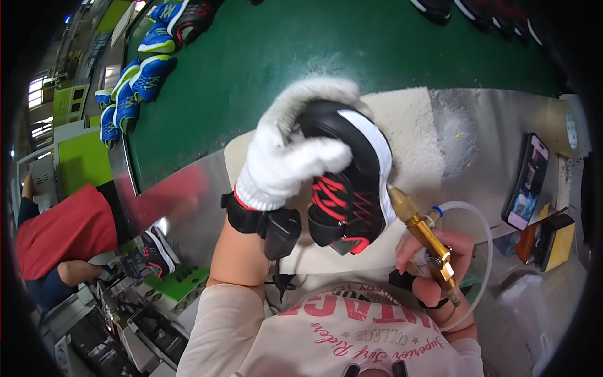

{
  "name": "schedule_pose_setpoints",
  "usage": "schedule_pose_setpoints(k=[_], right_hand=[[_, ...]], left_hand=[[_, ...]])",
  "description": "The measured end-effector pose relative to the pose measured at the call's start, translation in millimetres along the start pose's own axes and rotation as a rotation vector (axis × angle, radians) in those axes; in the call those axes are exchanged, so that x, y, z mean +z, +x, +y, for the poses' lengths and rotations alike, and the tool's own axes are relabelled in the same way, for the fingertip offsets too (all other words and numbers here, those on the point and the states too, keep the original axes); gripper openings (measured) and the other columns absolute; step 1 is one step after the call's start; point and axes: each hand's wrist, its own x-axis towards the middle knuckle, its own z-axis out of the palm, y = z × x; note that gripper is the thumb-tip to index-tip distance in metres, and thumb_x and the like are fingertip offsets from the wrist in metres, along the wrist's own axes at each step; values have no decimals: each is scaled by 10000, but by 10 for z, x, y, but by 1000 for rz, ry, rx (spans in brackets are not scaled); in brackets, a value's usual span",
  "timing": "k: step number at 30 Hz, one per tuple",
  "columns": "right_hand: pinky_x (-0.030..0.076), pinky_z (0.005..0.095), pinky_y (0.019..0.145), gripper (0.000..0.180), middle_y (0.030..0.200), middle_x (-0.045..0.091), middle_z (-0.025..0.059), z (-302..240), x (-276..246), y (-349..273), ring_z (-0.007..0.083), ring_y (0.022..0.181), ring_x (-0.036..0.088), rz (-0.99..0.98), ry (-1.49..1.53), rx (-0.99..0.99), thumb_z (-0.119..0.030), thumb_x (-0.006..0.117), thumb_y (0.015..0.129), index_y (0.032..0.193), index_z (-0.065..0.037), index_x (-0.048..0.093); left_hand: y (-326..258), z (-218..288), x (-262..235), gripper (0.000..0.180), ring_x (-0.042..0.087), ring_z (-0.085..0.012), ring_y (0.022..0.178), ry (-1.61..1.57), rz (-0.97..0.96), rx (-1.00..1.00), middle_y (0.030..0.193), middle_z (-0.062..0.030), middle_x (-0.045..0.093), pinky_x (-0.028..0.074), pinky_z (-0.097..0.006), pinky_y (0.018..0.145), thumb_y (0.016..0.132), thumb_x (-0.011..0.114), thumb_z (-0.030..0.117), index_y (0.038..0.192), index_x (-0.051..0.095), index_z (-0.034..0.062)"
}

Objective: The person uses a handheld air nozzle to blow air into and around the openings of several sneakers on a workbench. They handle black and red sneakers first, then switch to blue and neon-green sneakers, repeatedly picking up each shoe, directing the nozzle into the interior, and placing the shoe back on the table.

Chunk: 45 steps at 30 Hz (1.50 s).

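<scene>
Above the pale mat (pixel 408 135), the black shoe (pixel 361 188) is held by the raised, gloved left hand (pixel 282 157), fingers curled around it; near the torso (pixel 333 342), the brass gun (pixel 427 234) is gripped in the right hand's (pixel 434 264) bent fingers, nozzle (pixel 402 202) beside the white sole (pixel 380 157)

Wide fisheye view under fairly bright, diffuse indoor light. Distant windows (pixel 39 94) at far left overexpose to white; a pale sheen spreads over the green desk (pixel 251 69). The gloved left hand (pixel 271 157) shows motion blur. Straight edges bow toward a black rim.
</scene>
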Motion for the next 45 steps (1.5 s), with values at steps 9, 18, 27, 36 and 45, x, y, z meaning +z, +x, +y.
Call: schedule_pose_setpoints(k=[9, 18, 27, 36, 45], right_hand=[[453, 231, 570, 843, 906, 599, 146, -88, -40, -368, 140, 734, 572, 158, 272, 347, -522, 723, 727, 1294, -50, 316], [451, 238, 558, 572, 905, 564, 142, -98, 13, -333, 114, 673, 527, 326, 426, 441, -456, 504, 931, 1203, 5, 303], [447, 239, 613, 756, 862, 556, 118, -145, 300, -524, 116, 702, 522, 203, 1, 384, -512, 626, 839, 1303, -36, 266], [459, 340, 669, 708, 886, 571, 144, -422, 90, -809, 232, 752, 544, -208, -437, 222, -336, 734, 784, 1293, -14, 361], [479, 321, 735, 591, 1003, 541, 184, -839, 215, -960, 177, 788, 573, 479, 58, 361, -403, 557, 914, 1254, -6, 281]], left_hand=[[-179, -209, -260, 617, 576, -320, 1092, -184, 239, -31, 1242, -206, 536, 503, -485, 921, 871, 639, 360, 1337, 396, 37], [-1034, 19, 250, 465, 542, -323, 1126, -78, 589, -198, 1216, -185, 552, 406, -465, 1017, 973, 435, 322, 1251, 451, -50], [-1740, 37, 681, 637, 615, -341, 1027, -477, 556, -640, 1218, -221, 553, 565, -458, 796, 934, 473, 466, 1358, 370, 3], [-1720, -240, 965, 579, 532, -360, 1162, -872, 321, -671, 1325, -192, 484, 461, -512, 971, 939, 517, 340, 1388, 339, 20], [-1112, -618, 1419, 483, 387, -338, 1286, -1192, 12, -807, 1385, -161, 410, 356, -468, 1064, 902, 536, 146, 1354, 390, 58]])
